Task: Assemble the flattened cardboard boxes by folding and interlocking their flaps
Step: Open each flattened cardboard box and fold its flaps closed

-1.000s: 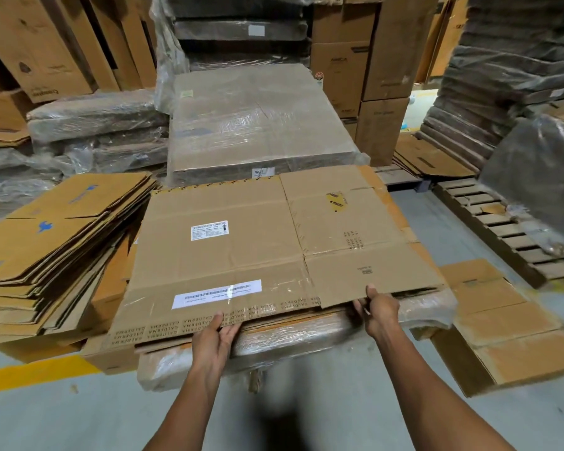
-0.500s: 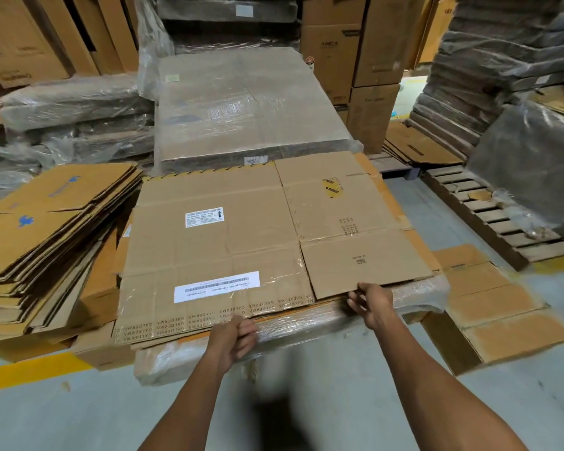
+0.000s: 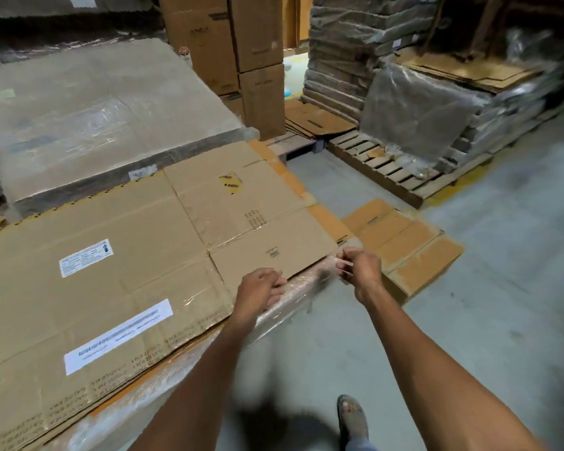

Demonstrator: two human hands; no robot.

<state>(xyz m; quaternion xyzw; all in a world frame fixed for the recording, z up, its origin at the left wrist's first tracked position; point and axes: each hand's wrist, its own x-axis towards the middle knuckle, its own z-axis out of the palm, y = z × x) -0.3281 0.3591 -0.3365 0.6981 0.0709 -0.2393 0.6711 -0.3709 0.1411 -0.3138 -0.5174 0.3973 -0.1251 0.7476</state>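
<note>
Head view: left hand (image 3: 261,289) grips "GALDERMA"-printed flattened box (image 3: 111,288) edge; right hand (image 3: 360,268) curled, grasp unclear.

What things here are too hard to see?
Head view only.
Whether the right hand pinches the flattened box or the plastic wrap: motion blur smears it.
What the left hand grips: its curled fingers cover it.
Print on the long white label: blurred, too small.
The foot: cut off by the bottom edge.
</note>
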